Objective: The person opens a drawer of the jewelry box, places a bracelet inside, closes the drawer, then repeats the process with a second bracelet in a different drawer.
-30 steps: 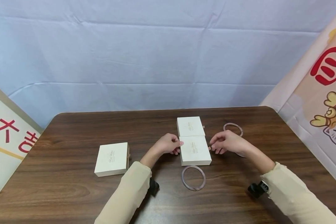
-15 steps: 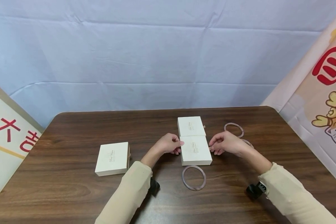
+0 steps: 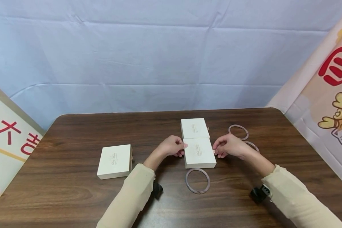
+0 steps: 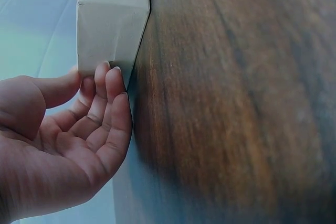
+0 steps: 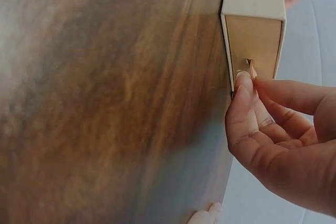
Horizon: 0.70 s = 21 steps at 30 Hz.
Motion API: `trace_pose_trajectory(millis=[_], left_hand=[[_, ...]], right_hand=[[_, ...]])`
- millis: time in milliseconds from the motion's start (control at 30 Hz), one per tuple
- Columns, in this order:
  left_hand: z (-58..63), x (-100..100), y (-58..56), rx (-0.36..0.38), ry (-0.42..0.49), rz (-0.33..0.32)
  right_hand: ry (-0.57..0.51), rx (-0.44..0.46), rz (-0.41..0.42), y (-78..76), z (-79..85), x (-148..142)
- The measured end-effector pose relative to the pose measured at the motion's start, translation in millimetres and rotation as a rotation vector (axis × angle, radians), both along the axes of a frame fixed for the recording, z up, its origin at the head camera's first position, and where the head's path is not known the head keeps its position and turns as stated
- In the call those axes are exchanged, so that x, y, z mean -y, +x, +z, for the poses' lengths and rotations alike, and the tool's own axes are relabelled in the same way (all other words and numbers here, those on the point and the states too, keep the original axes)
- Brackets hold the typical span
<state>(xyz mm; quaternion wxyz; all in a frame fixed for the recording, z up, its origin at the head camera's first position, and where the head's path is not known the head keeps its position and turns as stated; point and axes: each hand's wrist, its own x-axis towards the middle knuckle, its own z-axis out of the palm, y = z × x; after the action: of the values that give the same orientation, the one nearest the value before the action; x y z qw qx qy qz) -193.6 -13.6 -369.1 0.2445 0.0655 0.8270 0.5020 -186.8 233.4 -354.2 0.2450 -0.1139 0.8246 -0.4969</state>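
Note:
A white drawer-style gift box [image 3: 199, 155] with printed lettering lies flat in the middle of the table. My left hand [image 3: 171, 146] holds its left end, thumb at the top edge and fingertips against the end face [image 4: 100, 35]. At the opposite end, my right hand [image 3: 229, 145] pinches the small ribbon pull tab [image 5: 252, 69] between thumb and index finger. The tan drawer front [image 5: 257, 38] sits inside the white sleeve. Right behind this box is a second white box [image 3: 194, 128]. In front of it lies a marbled pinkish-grey bangle [image 3: 207, 182].
A third white box [image 3: 115, 161] lies to the left on the brown wooden table [image 3: 60, 186]. Beyond my right wrist are another bangle [image 3: 247, 135] and a third bangle [image 3: 253, 145], partly hidden by the forearm. A pale cloth [image 3: 136, 57] hangs behind the table.
The right hand has moved slightly in toward the box end, and its fingertips have closed on the ribbon tab. My left hand stays in place on the box.

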Motion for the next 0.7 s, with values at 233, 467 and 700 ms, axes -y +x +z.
trace_pose_trajectory(millis=[233,467,700], left_hand=[[-0.5,0.0,-0.2,-0.002,0.008,0.003],[1.6,-0.2,0.4,0.004,0.005,0.004],[0.6,0.0,0.3,-0.003,0.001,0.005]], right_hand=[[0.02,-0.008,-0.008,0.0,0.3,0.1],[0.038,-0.018,-0.021,0.0,-0.3,0.3],[0.029,-0.032,-0.031,1.7,-1.4,1.0]])
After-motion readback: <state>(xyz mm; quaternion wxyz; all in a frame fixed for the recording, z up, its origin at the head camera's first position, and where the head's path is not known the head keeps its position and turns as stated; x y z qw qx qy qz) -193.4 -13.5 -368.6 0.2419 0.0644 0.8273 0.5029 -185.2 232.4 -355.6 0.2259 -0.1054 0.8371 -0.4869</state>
